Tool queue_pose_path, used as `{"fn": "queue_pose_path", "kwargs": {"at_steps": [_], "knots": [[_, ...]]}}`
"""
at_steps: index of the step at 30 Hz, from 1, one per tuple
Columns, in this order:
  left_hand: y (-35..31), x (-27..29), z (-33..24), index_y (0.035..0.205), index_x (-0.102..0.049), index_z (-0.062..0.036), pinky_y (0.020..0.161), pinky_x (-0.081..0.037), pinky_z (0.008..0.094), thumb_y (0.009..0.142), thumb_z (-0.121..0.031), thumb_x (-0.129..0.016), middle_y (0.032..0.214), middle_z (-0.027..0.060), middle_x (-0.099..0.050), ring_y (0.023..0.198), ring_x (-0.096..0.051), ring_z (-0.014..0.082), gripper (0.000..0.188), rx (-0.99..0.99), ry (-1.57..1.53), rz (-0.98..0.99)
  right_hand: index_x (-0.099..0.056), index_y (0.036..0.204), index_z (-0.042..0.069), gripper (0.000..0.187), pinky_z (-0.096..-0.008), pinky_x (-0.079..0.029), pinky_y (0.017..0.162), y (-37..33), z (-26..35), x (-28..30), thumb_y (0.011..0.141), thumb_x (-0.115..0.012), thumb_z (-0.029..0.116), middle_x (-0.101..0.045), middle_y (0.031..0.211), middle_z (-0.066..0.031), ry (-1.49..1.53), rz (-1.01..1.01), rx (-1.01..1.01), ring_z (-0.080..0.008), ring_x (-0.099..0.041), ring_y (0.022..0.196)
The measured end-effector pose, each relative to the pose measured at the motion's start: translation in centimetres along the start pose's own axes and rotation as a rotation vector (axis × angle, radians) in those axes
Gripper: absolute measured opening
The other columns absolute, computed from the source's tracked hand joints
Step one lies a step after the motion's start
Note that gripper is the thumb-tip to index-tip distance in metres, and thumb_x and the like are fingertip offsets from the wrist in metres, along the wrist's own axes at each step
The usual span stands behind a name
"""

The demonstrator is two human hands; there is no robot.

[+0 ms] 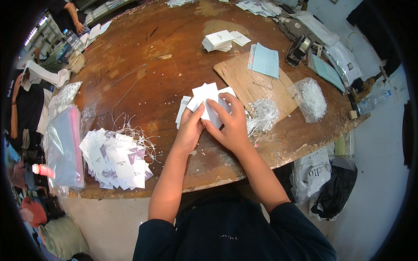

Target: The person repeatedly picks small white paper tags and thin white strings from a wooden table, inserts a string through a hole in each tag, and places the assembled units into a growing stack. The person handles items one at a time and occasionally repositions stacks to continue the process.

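Note:
Several white card tags [205, 93] are fanned out between my two hands, over the middle of the wooden table. My left hand [190, 128] grips their lower left side with the thumb on top. The fingers of my right hand [229, 121] are bent over the right part of the fan, and its thumb presses near the lower edge. More white tags [183, 108] with small print lie on the table just left of the fan. Beside my right hand is a bundle of white hang-tag strings [263, 114], partly on a wooden board [283, 93].
Strung tags [115, 158] lie heaped at the left, next to clear plastic sleeves [65, 145]. Stacked white cards [217, 40] stand farther back. A light blue paper [264, 61], a bag of white plastic pieces [312, 100] and a bottle [372, 102] are at right. Another person's hand [79, 28] shows far left.

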State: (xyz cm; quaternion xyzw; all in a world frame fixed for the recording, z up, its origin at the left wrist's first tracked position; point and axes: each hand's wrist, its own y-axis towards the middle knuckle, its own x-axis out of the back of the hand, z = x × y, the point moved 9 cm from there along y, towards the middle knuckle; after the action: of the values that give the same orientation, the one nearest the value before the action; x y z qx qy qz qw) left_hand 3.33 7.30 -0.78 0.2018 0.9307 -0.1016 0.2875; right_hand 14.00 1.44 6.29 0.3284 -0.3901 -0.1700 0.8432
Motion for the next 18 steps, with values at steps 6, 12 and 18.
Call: {"fn": "queue_pose_path", "kwargs": {"at_steps": [6,12,18], "knots": [[0.13,0.31,0.28,0.142,-0.046,-0.0028,0.099,-0.053,0.0355,0.107,-0.019,-0.049,0.135,0.0097,-0.058,0.122,-0.060,0.0189,0.039,0.012,0.016,-0.010,-0.070,0.123,0.009,0.053,-0.0470,-0.046,0.096,0.06,0.22,0.03,0.074,-0.083,0.026,-0.056,0.126,-0.0209,-0.005,0.012,0.016,-0.0385,-0.056,0.113],[0.10,0.33,0.28,0.142,-0.047,-0.0029,0.097,-0.054,0.0349,0.107,-0.019,-0.050,0.134,0.0095,-0.059,0.121,-0.060,0.0183,0.039,0.020,0.033,-0.014,-0.069,0.123,0.009,0.053,-0.0469,-0.046,0.096,0.08,0.28,0.10,0.075,-0.082,0.026,-0.056,0.126,-0.0206,-0.004,0.006,0.018,-0.0383,-0.056,0.113],[0.22,0.65,0.54,0.141,-0.048,-0.0029,0.094,-0.055,0.0321,0.107,-0.018,-0.051,0.133,0.0085,-0.060,0.119,-0.062,0.0164,0.038,0.028,0.041,-0.026,-0.069,0.123,0.009,0.052,-0.0469,-0.046,0.096,0.13,0.40,0.14,0.075,-0.082,0.026,-0.056,0.126,-0.0205,-0.014,0.006,0.024,-0.0382,-0.056,0.113]]}}
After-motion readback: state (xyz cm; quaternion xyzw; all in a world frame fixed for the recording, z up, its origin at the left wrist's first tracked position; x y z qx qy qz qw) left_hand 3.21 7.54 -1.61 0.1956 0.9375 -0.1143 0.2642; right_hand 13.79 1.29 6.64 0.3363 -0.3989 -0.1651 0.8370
